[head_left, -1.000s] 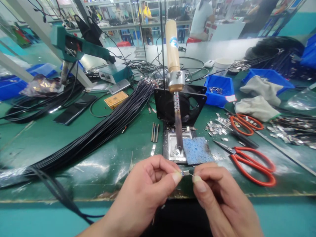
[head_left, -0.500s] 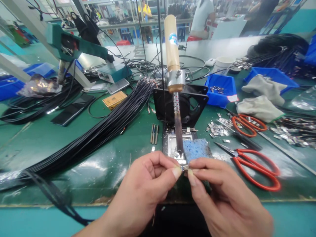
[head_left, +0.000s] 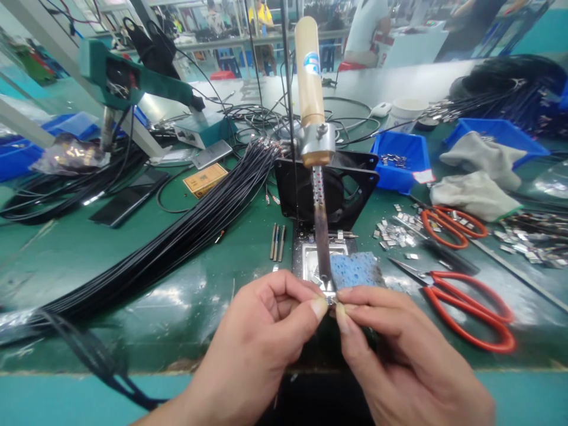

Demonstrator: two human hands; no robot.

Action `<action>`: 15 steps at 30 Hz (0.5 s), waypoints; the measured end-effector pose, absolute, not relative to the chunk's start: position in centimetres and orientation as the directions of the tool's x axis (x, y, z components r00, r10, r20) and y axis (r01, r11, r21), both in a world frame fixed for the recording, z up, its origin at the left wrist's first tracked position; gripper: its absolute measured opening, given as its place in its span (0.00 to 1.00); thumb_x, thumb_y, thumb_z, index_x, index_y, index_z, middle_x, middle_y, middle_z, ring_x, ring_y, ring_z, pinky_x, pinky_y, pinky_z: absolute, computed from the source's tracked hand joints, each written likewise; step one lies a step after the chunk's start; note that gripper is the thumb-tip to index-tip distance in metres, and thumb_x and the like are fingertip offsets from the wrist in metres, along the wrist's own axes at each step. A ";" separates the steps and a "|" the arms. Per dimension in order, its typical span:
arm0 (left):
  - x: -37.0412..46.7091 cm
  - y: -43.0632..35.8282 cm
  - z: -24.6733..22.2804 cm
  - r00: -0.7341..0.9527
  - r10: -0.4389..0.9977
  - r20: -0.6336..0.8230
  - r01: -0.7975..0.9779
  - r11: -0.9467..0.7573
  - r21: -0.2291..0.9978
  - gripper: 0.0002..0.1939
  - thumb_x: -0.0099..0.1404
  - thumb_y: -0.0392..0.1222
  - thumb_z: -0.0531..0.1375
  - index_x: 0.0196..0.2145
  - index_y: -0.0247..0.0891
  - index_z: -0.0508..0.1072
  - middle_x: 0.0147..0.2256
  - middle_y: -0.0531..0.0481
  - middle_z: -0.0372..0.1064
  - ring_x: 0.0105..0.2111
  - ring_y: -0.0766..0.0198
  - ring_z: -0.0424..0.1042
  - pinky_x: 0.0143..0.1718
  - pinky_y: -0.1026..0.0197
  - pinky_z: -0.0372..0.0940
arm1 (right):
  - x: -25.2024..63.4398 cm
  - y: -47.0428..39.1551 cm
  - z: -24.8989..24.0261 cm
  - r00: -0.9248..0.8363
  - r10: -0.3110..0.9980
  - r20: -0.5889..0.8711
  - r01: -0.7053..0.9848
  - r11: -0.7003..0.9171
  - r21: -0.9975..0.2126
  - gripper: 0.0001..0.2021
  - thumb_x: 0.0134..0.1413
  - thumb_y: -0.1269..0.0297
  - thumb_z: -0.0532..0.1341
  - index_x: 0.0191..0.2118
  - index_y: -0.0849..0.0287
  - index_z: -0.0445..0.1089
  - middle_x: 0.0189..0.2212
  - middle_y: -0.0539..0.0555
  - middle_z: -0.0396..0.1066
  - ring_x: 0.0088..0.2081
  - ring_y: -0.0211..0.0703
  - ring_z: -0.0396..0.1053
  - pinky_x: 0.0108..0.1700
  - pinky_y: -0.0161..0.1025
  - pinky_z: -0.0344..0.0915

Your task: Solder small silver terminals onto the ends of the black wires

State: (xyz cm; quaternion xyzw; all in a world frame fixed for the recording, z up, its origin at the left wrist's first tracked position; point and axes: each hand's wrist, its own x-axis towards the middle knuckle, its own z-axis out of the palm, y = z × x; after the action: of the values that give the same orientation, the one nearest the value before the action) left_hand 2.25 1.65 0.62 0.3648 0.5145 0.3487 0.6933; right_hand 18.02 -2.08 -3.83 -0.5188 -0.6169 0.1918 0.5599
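- Left hand [head_left: 266, 337] comes in from the bottom left, thumb side facing up, thumb laid against a bent forefinger, the rest of the fingers tucked underneath.
- Left grip is pinched tight, no slack, with a small metal connector [head_left: 331, 300] right at the fingertips.
- Right hand [head_left: 399, 349] comes in from the bottom right, forefinger stretched across to the left, thumb angled up to meet it, other fingers folded.
- Right grip is basically closed at the connector's right end. Can't tell what's between those fingertips, too small and partly covered.
- So the connector sits between the two hands, fingertips almost meeting, over the near side of the green desk [head_left: 186, 331].
- Soldering iron [head_left: 309, 77] points straight down, tip just beyond the connector. Can't tell if they touch.
- Blue sponge [head_left: 357, 269] is just past the right fingertips, and the red-handled scissors [head_left: 470, 310] lie off to the right.
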 end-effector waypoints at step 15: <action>2.3 1.8 0.6 0.219 0.848 -0.483 -0.089 0.510 0.855 0.13 0.66 0.47 0.68 0.32 0.37 0.72 0.29 0.54 0.68 0.21 0.74 0.52 0.20 0.69 0.47 | 17.6 -2.1 -3.7 0.186 0.862 0.471 0.422 0.362 -0.831 0.10 0.57 0.77 0.66 0.39 0.53 0.76 0.40 0.53 0.80 0.39 0.43 0.78 0.41 0.40 0.77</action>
State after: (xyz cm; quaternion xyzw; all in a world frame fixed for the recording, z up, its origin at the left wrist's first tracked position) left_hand 2.34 1.76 0.64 0.3612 0.5254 0.3382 0.6922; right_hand 17.59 -2.15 -3.72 -0.5293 -0.6068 0.1965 0.5595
